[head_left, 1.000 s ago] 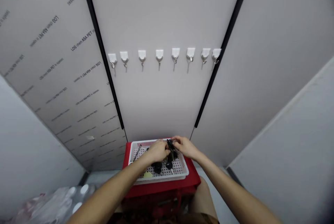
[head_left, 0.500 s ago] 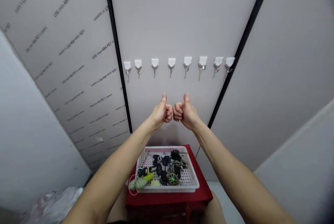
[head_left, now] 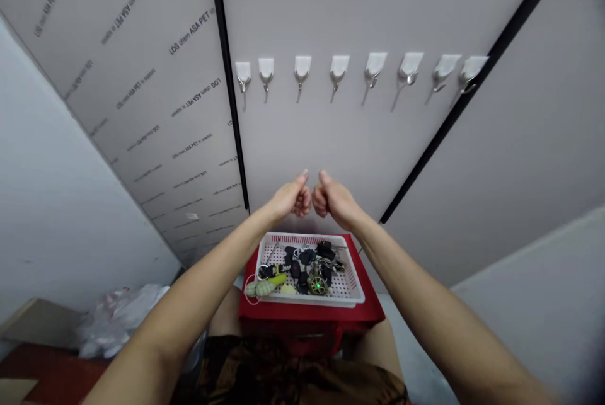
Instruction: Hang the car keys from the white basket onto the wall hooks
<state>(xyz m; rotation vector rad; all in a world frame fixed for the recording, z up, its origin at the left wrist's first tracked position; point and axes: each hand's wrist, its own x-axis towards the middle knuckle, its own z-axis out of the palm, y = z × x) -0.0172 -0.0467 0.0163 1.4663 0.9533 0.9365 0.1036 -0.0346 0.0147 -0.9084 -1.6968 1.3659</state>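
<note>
The left hand (head_left: 292,199) and the right hand (head_left: 333,198) are each closed in a fist with the thumb raised. No object is visible in either grip. The fists stand just apart, knuckles facing, and neither hand touches anything.

The nearest items are in a white perforated plastic basket (head_left: 353,285), which lies below the hands, toward the person's body, on a red surface (head_left: 307,315). Its long axis runs crosswise, from the left-hand side to the right-hand side, parallel to the line between the fists. The basket sits roughly centred under the gap between the hands, so neither hand is clearly nearer.

Contents noted: a loose cluster of black key fobs (head_left: 306,257) with metal key rings, a round green-lit charm (head_left: 317,285), and a lumpy green keychain (head_left: 263,288) at the end toward the left hand.

Beyond the hands, a row of eight white adhesive hooks (head_left: 339,66) runs along a grey panel wall (head_left: 359,140), well apart from the fists and roughly parallel to the basket's long axis. Patterned shorts (head_left: 283,373) show below the surface.
</note>
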